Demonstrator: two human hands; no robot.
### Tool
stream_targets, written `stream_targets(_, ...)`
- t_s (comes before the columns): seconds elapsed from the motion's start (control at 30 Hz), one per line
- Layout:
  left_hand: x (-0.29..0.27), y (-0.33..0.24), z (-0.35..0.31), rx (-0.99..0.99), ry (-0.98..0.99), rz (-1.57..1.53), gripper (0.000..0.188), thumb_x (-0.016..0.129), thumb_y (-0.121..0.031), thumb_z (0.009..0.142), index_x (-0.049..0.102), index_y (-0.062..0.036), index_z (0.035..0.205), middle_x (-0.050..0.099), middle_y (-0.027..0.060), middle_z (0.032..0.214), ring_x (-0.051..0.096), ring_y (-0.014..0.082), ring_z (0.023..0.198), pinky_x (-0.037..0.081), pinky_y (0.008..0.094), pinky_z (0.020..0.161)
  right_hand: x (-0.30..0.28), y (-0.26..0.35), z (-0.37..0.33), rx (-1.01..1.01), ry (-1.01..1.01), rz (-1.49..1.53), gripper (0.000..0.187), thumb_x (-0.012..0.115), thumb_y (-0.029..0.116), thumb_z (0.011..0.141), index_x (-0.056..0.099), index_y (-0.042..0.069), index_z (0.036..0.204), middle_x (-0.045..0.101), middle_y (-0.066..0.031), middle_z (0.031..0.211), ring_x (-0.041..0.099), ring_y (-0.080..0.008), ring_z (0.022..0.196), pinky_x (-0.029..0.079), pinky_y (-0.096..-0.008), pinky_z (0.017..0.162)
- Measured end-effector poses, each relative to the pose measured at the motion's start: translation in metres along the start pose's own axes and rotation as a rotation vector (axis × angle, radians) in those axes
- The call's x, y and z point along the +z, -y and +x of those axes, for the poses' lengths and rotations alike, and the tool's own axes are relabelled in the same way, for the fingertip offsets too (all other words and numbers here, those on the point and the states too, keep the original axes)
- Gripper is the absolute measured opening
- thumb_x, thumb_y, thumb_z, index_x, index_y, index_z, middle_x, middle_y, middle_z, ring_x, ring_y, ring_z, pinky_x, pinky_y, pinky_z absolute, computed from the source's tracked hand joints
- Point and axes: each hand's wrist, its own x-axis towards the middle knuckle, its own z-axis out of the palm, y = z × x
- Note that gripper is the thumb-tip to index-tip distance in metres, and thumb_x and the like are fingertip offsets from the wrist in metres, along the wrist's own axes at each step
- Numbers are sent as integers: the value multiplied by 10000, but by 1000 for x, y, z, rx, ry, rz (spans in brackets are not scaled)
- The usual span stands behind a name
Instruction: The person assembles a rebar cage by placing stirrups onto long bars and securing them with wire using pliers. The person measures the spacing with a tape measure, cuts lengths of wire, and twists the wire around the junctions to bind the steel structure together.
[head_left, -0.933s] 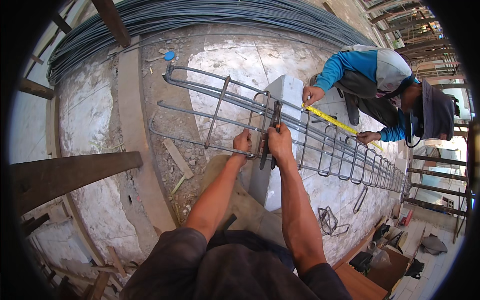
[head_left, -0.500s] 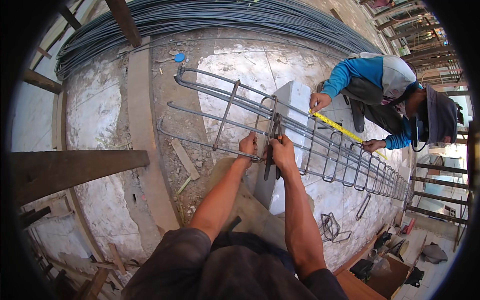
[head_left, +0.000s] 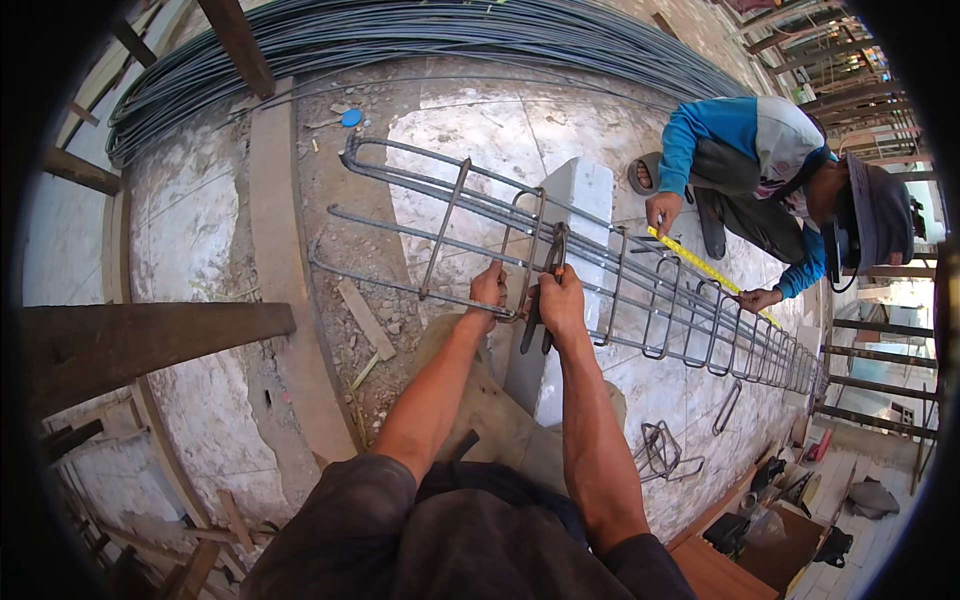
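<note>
A long cage of steel reinforcing bars (head_left: 400,228) with rectangular stirrups stretches from the middle left to the far right, resting across a pale block (head_left: 577,190). My right hand (head_left: 562,303) is closed round the dark handles of pincers (head_left: 559,243), whose jaws point up at a stirrup by the bars. Just left of it, my left hand (head_left: 488,292) has its fingers curled at the lower bar, beside that same stirrup; whatever its fingertips pinch is hidden. Across the cage, a crouching co-worker stretches a yellow tape measure (head_left: 695,255) along the bars with both hands.
Long loose bars (head_left: 400,40) lie bundled at the back. A wooden beam (head_left: 160,345) juts in from the left, near a floor plank (head_left: 285,220). Loose stirrups (head_left: 665,455) lie right of my knees; a wooden box (head_left: 770,545) of items stands lower right.
The co-worker's near hand and the tape have shifted right along the cage, and a sandalled foot now shows. My hands stay at the same stirrup, the pincers slightly turned.
</note>
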Motion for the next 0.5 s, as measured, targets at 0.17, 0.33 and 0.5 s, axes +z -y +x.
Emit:
stream_targets(0.17, 0, -3, -3, -24, 10, 7, 446, 572, -526, 1010, 506, -172, 746, 335, -91, 547, 284, 54, 430, 193, 262, 406, 0, -16, 5, -37, 106, 17, 94, 531, 115, 971, 512, 32, 1012, 638, -112, 720, 636, -206, 534, 530, -356, 476)
stream_targets(0.33, 1, -3, -1, -24, 30, 20, 448, 562, -529, 1015, 496, -176, 748, 331, -89, 546, 274, 53, 429, 190, 264, 404, -2, -13, -10, -40, 95, -22, 93, 533, 118, 971, 513, 39, 1015, 630, -101, 712, 631, -204, 537, 525, -361, 473)
stream_targets(0.5, 0, -5, 1, -14, 11, 33, 454, 552, -534, 1021, 488, -178, 747, 328, -88, 543, 274, 54, 426, 189, 267, 404, -14, 16, -36, 103, 86, 79, 118, 544, 139, 978, 513, 36, 1027, 637, -116, 740, 624, -202, 538, 523, -358, 463)
